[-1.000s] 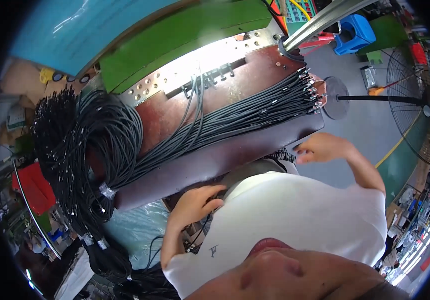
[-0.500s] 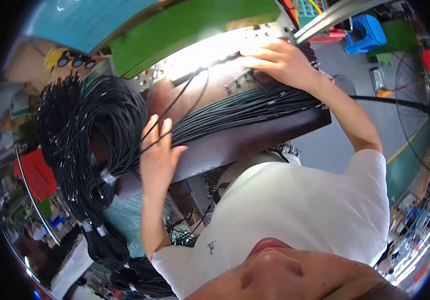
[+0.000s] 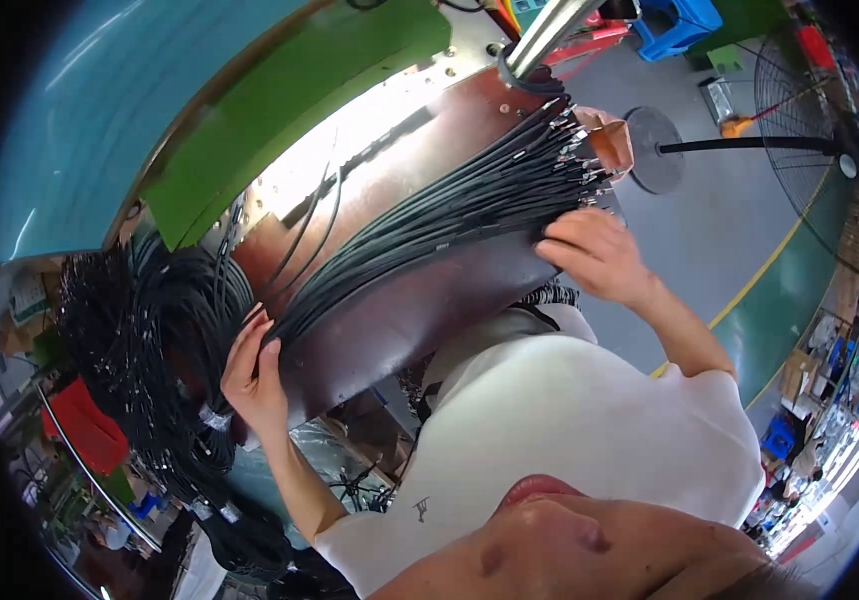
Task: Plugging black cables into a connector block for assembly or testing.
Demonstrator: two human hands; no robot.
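Observation:
A fan of black cables lies along the dark brown work surface, its metal-tipped ends spread toward the right. My left hand is at the left end of this fan, touching the cables, with fingers stretched and the thumb apart. At the lower right corner of the cables is my right hand, palm down. Its fingers are bent and close together; whatever may be between them is hidden. Two loose cables arch up from the surface near the bright lamp light.
A thick coil of black cables hangs at the left, bound with clear wrap. A green panel and a metal post border the far side. A standing fan and blue stool are on the right.
My right hand has come away from the lit strip, toward me, to the cable ends. My left hand has slid left and nearer to me. The view has turned and shifted.

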